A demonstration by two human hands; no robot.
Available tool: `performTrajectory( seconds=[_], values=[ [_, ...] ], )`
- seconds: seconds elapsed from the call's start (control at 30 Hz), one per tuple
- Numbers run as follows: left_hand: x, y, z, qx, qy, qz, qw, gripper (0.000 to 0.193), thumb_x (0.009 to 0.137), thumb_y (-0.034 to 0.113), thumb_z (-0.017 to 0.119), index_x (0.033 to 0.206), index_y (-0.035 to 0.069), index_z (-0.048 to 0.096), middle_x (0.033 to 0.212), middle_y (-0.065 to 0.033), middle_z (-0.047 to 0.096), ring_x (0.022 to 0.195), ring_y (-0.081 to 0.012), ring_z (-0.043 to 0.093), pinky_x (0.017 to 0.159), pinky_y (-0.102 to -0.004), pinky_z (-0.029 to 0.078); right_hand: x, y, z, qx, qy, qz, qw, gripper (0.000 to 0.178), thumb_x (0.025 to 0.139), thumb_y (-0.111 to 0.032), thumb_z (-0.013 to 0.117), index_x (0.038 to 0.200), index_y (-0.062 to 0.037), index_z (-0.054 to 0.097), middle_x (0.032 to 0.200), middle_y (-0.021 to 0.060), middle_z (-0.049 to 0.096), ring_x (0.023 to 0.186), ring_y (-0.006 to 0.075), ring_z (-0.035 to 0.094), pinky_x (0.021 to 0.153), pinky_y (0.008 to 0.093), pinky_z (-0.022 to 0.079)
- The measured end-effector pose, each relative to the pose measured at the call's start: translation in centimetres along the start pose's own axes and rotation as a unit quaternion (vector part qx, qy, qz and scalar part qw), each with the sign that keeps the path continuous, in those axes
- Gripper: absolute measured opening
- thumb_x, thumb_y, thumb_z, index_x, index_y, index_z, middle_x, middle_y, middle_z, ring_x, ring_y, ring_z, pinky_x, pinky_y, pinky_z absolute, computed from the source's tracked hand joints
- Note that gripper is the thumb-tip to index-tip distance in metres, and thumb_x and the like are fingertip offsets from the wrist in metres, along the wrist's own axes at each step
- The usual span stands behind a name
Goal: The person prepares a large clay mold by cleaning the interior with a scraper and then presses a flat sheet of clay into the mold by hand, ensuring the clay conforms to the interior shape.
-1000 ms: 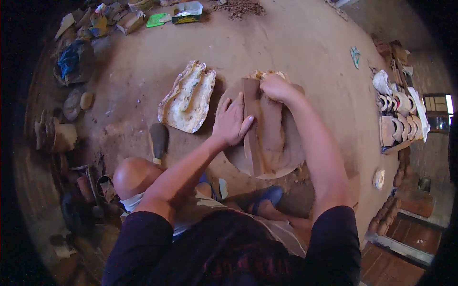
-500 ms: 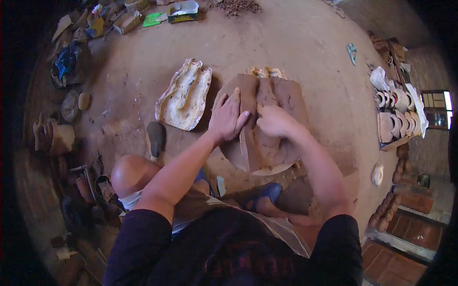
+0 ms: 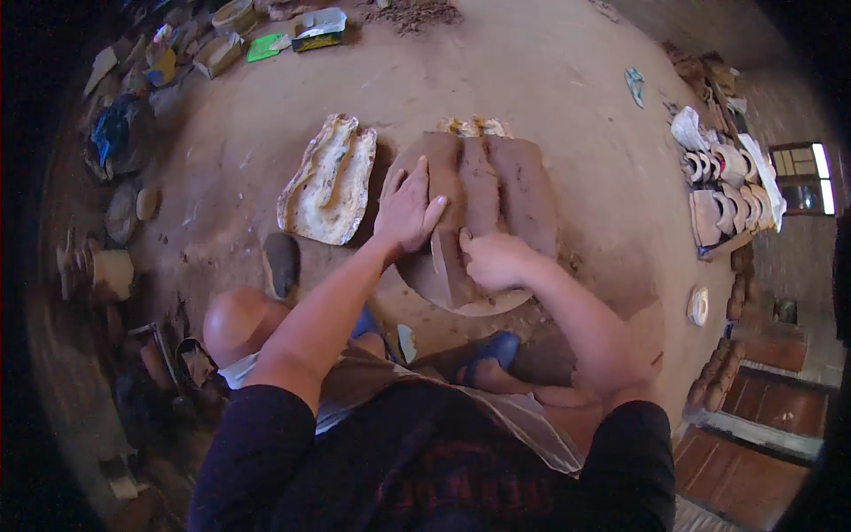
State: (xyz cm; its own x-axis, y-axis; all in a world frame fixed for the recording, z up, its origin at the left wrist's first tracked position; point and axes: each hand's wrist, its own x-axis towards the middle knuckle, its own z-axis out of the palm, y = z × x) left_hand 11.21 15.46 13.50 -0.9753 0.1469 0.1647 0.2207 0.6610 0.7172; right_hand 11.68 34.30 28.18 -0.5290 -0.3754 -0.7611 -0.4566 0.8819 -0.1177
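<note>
A thick brown clay slab point(image 3: 523, 177) lies pressed over a mould on a round board point(image 3: 496, 306), with a long trough down its middle. The mould's pale, rough end point(image 3: 474, 127) shows beyond the slab's far edge. Flat on the raised left part of the clay rests my left hand point(image 3: 408, 211), fingers stretched and thumb apart. My right hand point(image 3: 498, 261) is curled, its index finger pushed against the clay near the close end of the trough. I see nothing held in it. To the left lies an off-white hollow mould half point(image 3: 328, 182).
A dark paddle-shaped tool point(image 3: 283, 263) lies by my left knee. Curved clay pieces point(image 3: 727, 208) are stacked on the right. Boxes point(image 3: 317, 28) and a green item point(image 3: 263, 48) sit at the far left. My sandalled foot point(image 3: 496, 353) is just below the board.
My right hand has moved nearer to me along the trough, uncovering its middle. My left hand stays on the clay. The whole view has shifted slightly.
</note>
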Motion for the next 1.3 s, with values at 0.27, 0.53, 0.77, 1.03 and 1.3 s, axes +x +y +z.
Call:
performTrajectory(
  seconds=[0.27,0.53,0.77,1.03,1.3],
  values=[
    [0.8,-0.9,-0.4,-0.003,0.007,0.020,1.000,0.087,0.108,0.050,0.043,0.162,-0.016,0.024,0.158,-0.0325,0.049,0.152,-0.0371,0.044,0.132,-0.0504,0.021,1.0,-0.2,0.0,0.096,-0.001,-0.002,0.995,0.052,0.095,-0.022,0.058,0.135,0.0120,0.061,0.120,0.0347,0.071,0.111,0.0475,0.072,0.097,0.0544,0.057],
    [1.2,-0.4,-0.5,0.020,0.001,0.023,1.000,0.088,0.110,0.051,0.038,0.165,-0.014,0.017,0.149,-0.0312,0.057,0.149,-0.0360,0.048,0.132,-0.0486,0.021,-2.2,1.7,1.6,0.027,-0.001,-0.042,0.999,0.070,0.094,-0.026,0.059,0.160,-0.0052,0.049,0.135,0.0261,0.070,0.123,0.0436,0.069,0.106,0.0523,0.055],
    [1.3,-0.4,-0.7,0.021,0.006,0.031,0.999,0.086,0.111,0.048,0.037,0.165,-0.015,0.017,0.147,-0.0319,0.058,0.146,-0.0377,0.051,0.132,-0.0488,0.022,-2.0,0.5,1.1,-0.021,0.052,0.006,0.998,0.088,0.088,-0.025,0.064,0.169,-0.0076,0.032,0.123,0.0297,0.073,0.112,0.0436,0.073,0.094,0.0550,0.060],
    [1.5,-1.2,0.0,0.056,-0.003,0.034,0.998,0.086,0.111,0.048,0.038,0.165,-0.015,0.017,0.148,-0.0315,0.058,0.146,-0.0381,0.050,0.131,-0.0491,0.023,-4.8,0.3,5.6,0.006,0.110,-0.022,0.994,0.101,0.085,-0.018,0.066,0.174,-0.0124,0.018,0.094,0.0283,0.075,0.091,0.0447,0.075,0.082,0.0575,0.059],
    [2.2,-0.6,0.0,0.016,0.014,0.077,0.997,0.085,0.111,0.047,0.039,0.166,-0.013,0.017,0.147,-0.0316,0.059,0.146,-0.0377,0.050,0.130,-0.0493,0.024,-5.5,2.0,14.0,0.014,0.189,0.044,0.981,0.105,0.080,-0.015,0.067,0.174,-0.0121,0.019,0.078,0.0236,0.073,0.069,0.0416,0.074,0.066,0.0534,0.060]
  ],
)
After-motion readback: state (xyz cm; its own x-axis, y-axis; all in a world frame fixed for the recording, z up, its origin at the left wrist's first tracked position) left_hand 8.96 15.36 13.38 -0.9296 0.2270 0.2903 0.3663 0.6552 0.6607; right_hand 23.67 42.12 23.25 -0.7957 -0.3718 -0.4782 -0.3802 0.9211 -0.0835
